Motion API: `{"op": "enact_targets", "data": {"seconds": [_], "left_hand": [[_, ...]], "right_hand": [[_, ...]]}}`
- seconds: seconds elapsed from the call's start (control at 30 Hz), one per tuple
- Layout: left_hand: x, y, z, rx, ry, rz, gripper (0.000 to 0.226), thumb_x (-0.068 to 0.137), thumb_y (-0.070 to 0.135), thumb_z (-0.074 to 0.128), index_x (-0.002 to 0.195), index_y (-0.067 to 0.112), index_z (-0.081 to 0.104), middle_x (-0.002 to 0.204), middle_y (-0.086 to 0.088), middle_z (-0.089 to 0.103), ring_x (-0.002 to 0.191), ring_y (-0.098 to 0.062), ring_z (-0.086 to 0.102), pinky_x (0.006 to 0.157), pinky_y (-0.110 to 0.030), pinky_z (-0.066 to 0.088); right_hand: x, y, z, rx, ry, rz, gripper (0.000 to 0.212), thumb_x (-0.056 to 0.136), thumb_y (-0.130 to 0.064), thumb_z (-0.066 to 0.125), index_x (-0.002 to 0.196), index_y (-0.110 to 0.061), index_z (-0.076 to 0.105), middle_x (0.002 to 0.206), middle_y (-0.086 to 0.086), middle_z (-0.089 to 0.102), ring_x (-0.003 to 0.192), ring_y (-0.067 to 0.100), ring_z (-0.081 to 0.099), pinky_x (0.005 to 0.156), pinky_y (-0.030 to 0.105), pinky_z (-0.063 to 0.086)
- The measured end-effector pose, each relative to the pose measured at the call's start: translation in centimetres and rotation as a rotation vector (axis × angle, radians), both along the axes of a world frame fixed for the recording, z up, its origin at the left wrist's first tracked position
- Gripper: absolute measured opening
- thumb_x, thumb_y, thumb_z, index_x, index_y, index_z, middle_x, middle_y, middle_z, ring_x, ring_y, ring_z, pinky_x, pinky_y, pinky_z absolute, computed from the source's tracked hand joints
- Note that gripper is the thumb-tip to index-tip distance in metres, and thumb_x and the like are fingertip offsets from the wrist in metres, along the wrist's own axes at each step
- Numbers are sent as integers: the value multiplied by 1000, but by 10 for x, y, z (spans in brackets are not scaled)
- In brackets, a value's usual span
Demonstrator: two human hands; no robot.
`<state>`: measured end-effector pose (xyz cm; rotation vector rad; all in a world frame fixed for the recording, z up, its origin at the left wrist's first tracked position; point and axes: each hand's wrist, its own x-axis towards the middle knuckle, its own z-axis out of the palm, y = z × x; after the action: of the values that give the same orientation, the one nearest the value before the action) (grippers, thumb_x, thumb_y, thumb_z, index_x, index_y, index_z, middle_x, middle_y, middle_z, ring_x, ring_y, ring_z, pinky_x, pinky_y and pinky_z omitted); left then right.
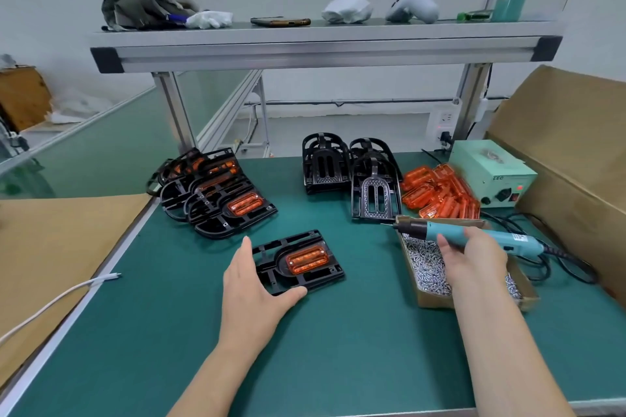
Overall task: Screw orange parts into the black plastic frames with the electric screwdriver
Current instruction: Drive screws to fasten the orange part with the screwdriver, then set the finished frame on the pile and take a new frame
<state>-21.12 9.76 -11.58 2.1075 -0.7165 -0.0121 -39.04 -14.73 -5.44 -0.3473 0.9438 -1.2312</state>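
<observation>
A black plastic frame point(267, 272) lies flat on the green mat with an orange part point(307, 260) seated in it. My left hand point(252, 284) rests on the frame's left side, thumb along its near edge, fingers straight. My right hand point(472, 256) grips the teal electric screwdriver point(450, 234), held level with its tip pointing left above a cardboard box of screws point(426, 267).
A stack of frames fitted with orange parts point(216, 193) lies at the back left. Bare black frames point(349, 169) and a heap of loose orange parts point(440, 193) sit behind the screw box. A pale green power supply point(491, 173) and a big carton point(569, 152) stand right. A white cable point(61, 298) lies left.
</observation>
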Motion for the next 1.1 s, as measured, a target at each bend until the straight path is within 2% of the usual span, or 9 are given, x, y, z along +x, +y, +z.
{"op": "enact_targets", "data": {"seconds": [0.13,0.2,0.3,0.37,0.47,0.6,0.83,0.97,1.1], "left_hand": [[-1,-1,-1,-8,-10,4,127,60,49,90,156,22,11,160,4,24,146,-14,18,117,-33,23],[-1,-1,-1,-18,-21,12,127,61,47,90,156,22,11,160,4,24,146,-14,17,118,-34,22],[0,-1,-1,-39,-47,38,125,62,45,90,156,24,10,160,4,22,147,-15,16,118,-35,22],[1,-1,-1,-68,-60,68,125,63,43,90,156,25,10,160,3,22,147,-15,16,118,-35,21],[6,0,-1,-100,-82,121,124,63,40,90,156,25,9,160,0,23,146,-16,15,116,-32,18],[17,4,-2,-100,-122,166,125,64,38,91,156,26,8,159,-3,23,146,-17,14,116,-32,17],[58,9,3,-41,-255,263,121,65,32,91,156,23,12,155,-3,22,143,-20,16,116,-31,13],[79,9,-1,15,-222,268,113,69,33,89,156,18,18,157,-3,20,145,-22,15,118,-33,14],[92,8,-2,42,-178,246,110,71,33,88,155,15,20,158,0,15,145,-25,23,119,-42,25]], "right_hand": [[-5,6,0,-43,89,52,33,101,-11,58,133,-3,57,133,13,57,114,29,59,104,37,48],[-9,20,4,-54,58,98,19,98,-10,60,116,-9,63,114,15,64,103,31,61,91,34,49],[0,43,5,-88,94,172,15,100,-6,55,94,-21,53,80,-2,53,75,4,58,62,2,37],[12,53,-3,-176,188,142,19,100,-1,50,97,-19,46,77,-7,38,57,-12,50,52,2,34],[24,65,-13,-284,323,99,35,95,3,52,97,-30,41,87,-9,37,73,0,41,66,17,32],[31,85,-28,-522,497,95,41,96,6,52,130,-14,52,127,3,52,117,9,55,90,19,43],[46,105,-44,-1101,774,208,39,88,16,54,117,-8,61,112,0,55,101,10,59,83,17,47],[60,102,-56,-1133,1013,640,36,97,-9,57,132,-12,50,125,-2,46,117,16,52,98,22,43],[75,93,-61,-1166,1165,749,46,100,-22,54,143,-12,41,140,1,40,135,17,38,110,26,30]]}}
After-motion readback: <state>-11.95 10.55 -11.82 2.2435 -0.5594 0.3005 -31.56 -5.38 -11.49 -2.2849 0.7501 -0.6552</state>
